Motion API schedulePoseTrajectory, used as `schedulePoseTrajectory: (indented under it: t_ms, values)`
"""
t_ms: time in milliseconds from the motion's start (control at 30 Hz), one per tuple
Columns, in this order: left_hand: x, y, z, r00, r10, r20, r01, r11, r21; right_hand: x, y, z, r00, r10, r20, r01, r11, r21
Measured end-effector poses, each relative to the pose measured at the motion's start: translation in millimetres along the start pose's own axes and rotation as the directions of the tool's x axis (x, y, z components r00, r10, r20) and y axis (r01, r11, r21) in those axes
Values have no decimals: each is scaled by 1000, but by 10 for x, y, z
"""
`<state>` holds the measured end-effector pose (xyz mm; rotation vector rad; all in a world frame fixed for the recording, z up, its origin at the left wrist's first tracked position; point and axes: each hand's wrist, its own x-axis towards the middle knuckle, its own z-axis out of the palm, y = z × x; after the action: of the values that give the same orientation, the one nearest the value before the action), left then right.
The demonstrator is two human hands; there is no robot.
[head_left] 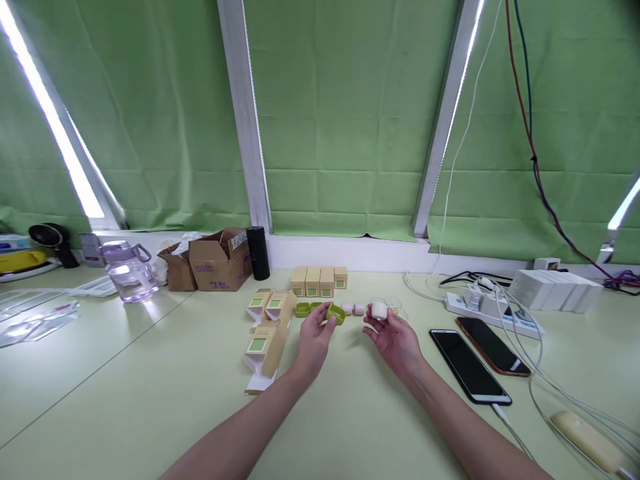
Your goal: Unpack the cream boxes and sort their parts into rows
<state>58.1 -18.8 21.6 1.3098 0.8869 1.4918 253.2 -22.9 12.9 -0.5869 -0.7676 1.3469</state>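
Note:
My left hand [315,337] is closed on a small green open-topped cover [336,314], held a little above the table. Closed too, my right hand [395,340] grips a small white rounded block [379,311] whose exact kind I cannot make out. Just behind my left fingers sit similar green covers [303,309]. Between the hands, small white-pink pieces [353,309] lie on the table. Something clear and rounded [399,307] shows partly behind my right hand. Opened small cardboard boxes [265,343] with green squares stand left of my left hand.
Several closed small boxes [313,281] stand in a row at the back. Two phones [470,365] lie right of my right arm, near a power strip [493,317] with tangled white cables. A brown carton [217,263], black cylinder [257,253] and purple-tinted jug [129,270] stand at back left.

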Motion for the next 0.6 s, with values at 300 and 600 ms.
schedulePoseTrajectory:
  t_ms: [300,600]
  values:
    - [-1,15,-10,1000,19,-2,-19,1000,-20,-55,-70,77,998,-3,62,5,999,-35]
    - [8,8,-5,1000,18,-5,-18,1000,-20,-73,-104,106,998,-20,58,23,998,-53]
